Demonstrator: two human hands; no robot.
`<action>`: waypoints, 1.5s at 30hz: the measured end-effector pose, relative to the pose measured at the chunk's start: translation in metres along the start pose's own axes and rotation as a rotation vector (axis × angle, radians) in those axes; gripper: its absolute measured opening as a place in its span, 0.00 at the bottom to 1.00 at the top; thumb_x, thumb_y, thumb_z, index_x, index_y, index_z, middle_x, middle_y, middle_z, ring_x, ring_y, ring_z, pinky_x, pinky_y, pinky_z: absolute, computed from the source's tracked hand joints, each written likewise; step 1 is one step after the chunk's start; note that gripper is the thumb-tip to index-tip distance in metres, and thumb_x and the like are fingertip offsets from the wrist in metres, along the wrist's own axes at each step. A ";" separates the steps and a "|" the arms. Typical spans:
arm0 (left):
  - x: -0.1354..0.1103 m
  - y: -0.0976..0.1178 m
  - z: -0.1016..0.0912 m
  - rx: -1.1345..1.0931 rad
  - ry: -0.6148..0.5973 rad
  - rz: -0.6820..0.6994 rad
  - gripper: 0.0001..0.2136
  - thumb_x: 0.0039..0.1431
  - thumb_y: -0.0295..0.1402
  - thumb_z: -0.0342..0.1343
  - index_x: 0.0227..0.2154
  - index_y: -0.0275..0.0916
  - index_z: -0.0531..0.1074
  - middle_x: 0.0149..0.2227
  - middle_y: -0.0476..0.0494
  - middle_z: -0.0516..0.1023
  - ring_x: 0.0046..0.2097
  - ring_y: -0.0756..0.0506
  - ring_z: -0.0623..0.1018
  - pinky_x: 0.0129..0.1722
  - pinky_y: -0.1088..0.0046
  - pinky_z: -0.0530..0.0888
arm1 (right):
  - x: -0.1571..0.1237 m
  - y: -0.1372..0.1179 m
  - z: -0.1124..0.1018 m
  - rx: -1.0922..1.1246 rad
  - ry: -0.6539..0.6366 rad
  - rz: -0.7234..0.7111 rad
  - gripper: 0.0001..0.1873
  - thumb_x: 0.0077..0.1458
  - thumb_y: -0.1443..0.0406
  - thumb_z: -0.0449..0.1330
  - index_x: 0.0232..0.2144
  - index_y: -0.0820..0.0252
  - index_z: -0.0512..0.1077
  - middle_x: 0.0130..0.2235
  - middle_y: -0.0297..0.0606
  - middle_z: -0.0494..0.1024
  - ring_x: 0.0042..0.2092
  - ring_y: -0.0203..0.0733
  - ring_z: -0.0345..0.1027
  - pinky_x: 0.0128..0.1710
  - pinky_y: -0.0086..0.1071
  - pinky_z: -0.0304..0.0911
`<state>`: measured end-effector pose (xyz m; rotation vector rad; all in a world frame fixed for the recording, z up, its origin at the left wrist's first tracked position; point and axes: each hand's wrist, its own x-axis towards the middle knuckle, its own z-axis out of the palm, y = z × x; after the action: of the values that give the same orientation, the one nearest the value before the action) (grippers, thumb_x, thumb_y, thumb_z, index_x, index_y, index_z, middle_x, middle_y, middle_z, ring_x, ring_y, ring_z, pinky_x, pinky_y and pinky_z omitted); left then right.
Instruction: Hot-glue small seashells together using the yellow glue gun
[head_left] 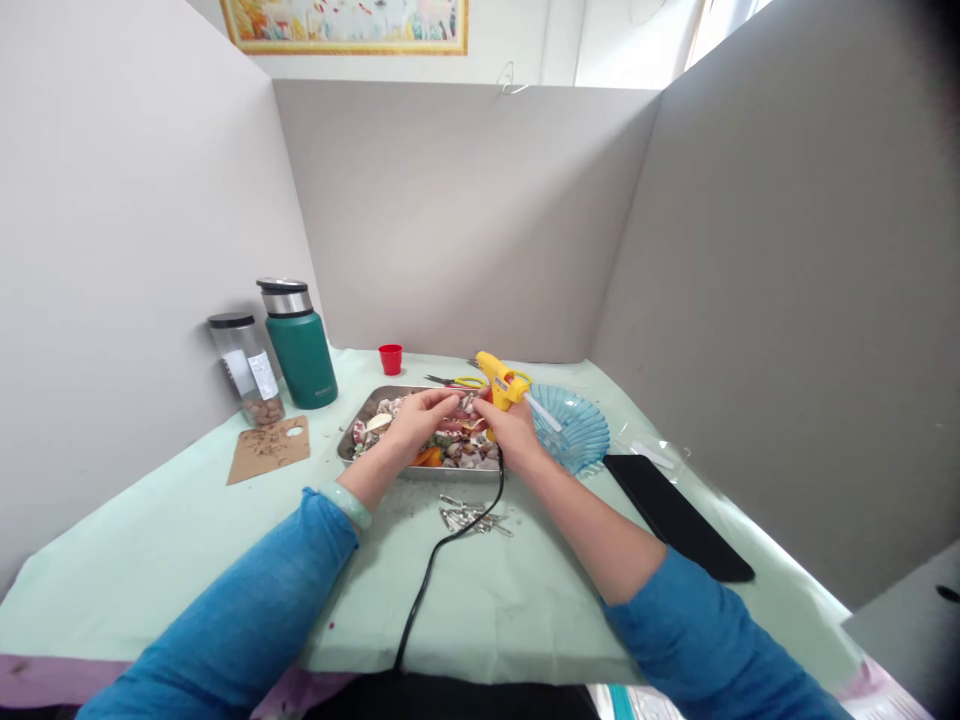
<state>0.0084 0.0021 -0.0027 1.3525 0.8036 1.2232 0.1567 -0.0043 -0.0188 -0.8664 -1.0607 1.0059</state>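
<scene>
My right hand [511,430] is wrapped round a yellow hot glue gun [495,378], with a white glue stick [541,412] poking out of its back. A black cord [435,556] runs from its handle to the table's front edge. Close beside it, my left hand [420,420] has its thumb and fingers drawn together; what they pinch, if anything, is too small to make out. Both hands are above a metal tray [450,475] full of seashells [463,455], partly hiding it. Several small silver metal clips or pins [471,517] lie in front of the tray.
Behind the tray are yellow-handled scissors [457,381] and a red cup [390,359]. A blue glass plate [589,430] and a black flat panel [675,515] lie right. Left stand a green bottle [301,360], a clear jar [244,370] and cardboard [262,452]. Grey partitions [465,220] surround the table.
</scene>
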 end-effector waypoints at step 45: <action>0.006 -0.009 -0.007 -0.065 -0.033 -0.047 0.21 0.37 0.43 0.74 0.33 0.33 0.82 0.33 0.40 0.83 0.35 0.45 0.80 0.44 0.65 0.76 | -0.002 -0.004 0.000 -0.069 -0.106 0.030 0.12 0.41 0.63 0.66 0.31 0.57 0.69 0.24 0.29 0.72 0.25 0.36 0.68 0.23 0.29 0.66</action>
<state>0.0051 0.0114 -0.0108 1.2911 0.7625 1.1778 0.1576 -0.0080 -0.0159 -0.8953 -1.1804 1.0552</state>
